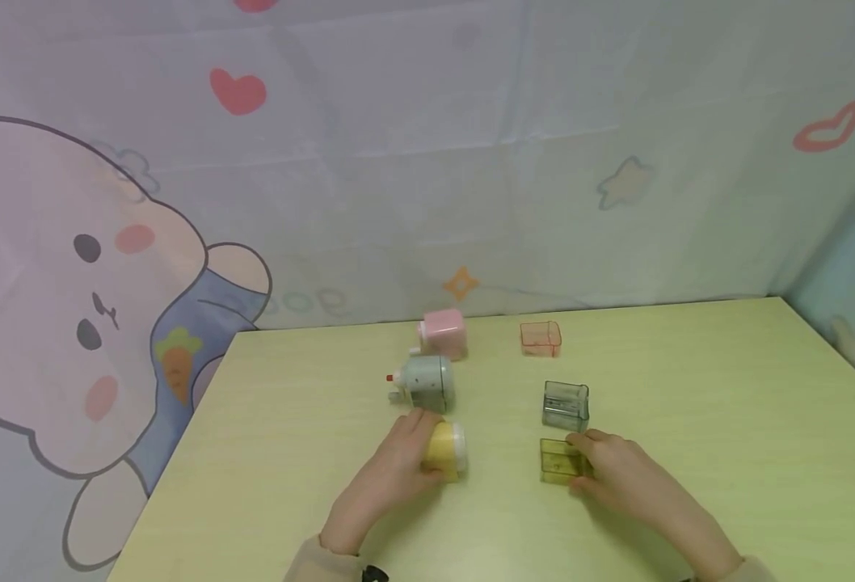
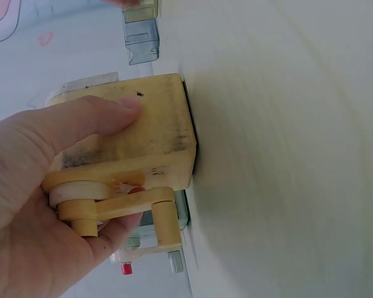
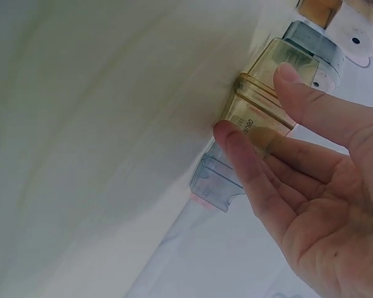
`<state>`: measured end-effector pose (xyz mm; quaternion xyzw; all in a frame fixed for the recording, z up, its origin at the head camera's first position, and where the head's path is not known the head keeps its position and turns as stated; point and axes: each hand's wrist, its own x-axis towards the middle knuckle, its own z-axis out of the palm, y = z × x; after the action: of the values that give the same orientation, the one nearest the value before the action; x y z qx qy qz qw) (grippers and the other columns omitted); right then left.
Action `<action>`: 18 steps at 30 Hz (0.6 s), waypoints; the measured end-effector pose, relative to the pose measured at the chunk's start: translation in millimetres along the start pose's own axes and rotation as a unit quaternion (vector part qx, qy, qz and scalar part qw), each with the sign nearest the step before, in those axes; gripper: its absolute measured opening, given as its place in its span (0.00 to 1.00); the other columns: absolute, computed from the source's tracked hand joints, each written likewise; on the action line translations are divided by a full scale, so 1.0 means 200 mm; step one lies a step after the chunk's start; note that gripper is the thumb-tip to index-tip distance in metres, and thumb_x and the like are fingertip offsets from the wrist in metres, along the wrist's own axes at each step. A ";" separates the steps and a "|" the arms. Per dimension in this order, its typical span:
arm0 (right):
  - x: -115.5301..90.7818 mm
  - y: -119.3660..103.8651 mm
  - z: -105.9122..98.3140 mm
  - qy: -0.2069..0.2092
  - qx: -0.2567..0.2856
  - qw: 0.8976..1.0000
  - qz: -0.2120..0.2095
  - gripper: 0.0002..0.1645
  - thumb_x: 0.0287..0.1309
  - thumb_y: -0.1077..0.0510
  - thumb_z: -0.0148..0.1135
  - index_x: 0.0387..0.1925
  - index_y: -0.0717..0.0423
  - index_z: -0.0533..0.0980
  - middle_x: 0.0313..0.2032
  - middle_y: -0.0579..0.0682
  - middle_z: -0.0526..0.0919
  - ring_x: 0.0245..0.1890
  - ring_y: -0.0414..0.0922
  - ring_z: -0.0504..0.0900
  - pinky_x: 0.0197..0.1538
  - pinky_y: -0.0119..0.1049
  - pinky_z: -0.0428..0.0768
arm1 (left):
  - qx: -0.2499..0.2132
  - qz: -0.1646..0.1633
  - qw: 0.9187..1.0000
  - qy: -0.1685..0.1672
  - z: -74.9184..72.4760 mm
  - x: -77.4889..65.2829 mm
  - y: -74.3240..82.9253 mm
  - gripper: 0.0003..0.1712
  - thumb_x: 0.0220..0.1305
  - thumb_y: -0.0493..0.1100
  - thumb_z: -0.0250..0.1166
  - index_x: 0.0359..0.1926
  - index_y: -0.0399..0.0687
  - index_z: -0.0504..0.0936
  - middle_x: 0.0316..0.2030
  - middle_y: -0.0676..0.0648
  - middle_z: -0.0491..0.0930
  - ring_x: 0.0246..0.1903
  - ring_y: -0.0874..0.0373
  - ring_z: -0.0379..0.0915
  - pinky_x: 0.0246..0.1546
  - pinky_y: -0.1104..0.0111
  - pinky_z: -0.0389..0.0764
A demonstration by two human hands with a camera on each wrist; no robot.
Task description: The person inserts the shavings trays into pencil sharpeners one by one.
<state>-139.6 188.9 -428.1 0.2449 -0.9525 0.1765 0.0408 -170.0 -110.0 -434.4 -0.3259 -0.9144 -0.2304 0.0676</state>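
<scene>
Gripping, left hand (image 1: 402,457): boxy yellow plastic sharpener (image 1: 442,449)
Right hand (image 1: 618,469): pinching rectangular clear-yellow plastic bin (image 1: 557,467)
Likely step: grasping; next needs: alignment

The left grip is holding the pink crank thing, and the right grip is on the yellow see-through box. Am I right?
Nearly! The left grip holds the yellow crank thing, not the pink one; the left wrist view shows it.

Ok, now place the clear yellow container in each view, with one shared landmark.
Head: the clear yellow container sits right of centre, below mid-height, gripped by the right hand.
Left wrist: at the top edge, left of centre.
Right wrist: above and right of centre.
Shared landmark: the clear grey container, beside it in all three.
</scene>
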 end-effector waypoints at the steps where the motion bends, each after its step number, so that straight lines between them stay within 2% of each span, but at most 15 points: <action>1: 0.00 0.00 0.00 0.001 0.002 1.000 -0.001 0.30 0.36 0.58 0.71 0.42 0.70 0.74 0.39 0.64 0.81 0.35 0.54 0.78 0.35 0.48 0.82 | -0.001 0.001 1.000 0.001 0.00 0.00 0.00 0.32 0.36 0.38 0.73 0.46 0.42 0.68 0.39 0.47 0.70 0.39 0.55 0.63 0.41 0.62 0.75; 8: 0.03 -0.02 0.01 0.004 -0.002 1.000 -0.009 0.30 0.36 0.58 0.71 0.43 0.71 0.74 0.38 0.64 0.81 0.34 0.53 0.78 0.36 0.47 0.82 | 0.002 -0.003 1.000 0.003 0.01 0.01 0.01 0.32 0.37 0.39 0.73 0.46 0.41 0.68 0.39 0.47 0.69 0.38 0.55 0.63 0.40 0.62 0.75; 18: 0.06 -0.07 0.03 -0.006 -0.007 1.000 -0.002 0.30 0.38 0.57 0.70 0.44 0.71 0.73 0.41 0.66 0.80 0.37 0.56 0.78 0.39 0.49 0.81 | 0.003 0.012 1.000 0.007 0.03 0.03 0.03 0.34 0.36 0.39 0.73 0.47 0.40 0.68 0.40 0.47 0.70 0.40 0.55 0.63 0.42 0.62 0.74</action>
<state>-143.2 170.9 -427.2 0.2474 -0.9535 0.1679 0.0369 -170.7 -100.5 -436.6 -0.3346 -0.9107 -0.2294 0.0777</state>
